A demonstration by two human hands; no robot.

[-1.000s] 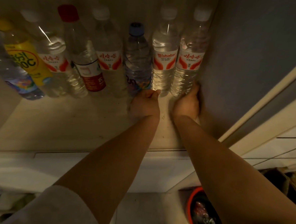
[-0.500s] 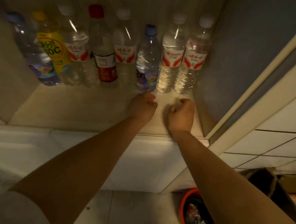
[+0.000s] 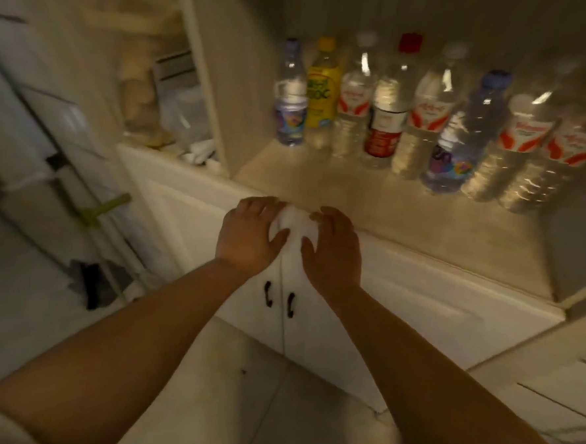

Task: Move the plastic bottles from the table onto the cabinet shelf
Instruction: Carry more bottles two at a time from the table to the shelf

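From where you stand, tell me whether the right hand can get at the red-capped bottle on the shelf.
Probably yes. The right hand is open and empty at the shelf front edge, and bare shelf lies between it and the red-capped bottle. The bottles beside it stand close, so gripping its sides looks tight.

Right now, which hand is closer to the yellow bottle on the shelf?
Left. The left hand is below the yellow bottle, near the shelf's front edge. The right hand is beside it, further right, so farther away.

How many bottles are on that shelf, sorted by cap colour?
Blue caps: 2
Yellow cap: 1
Red cap: 1
White or pale caps: 3 seen; the rightmost bottle's cap is out of frame
Total: 8 bottles
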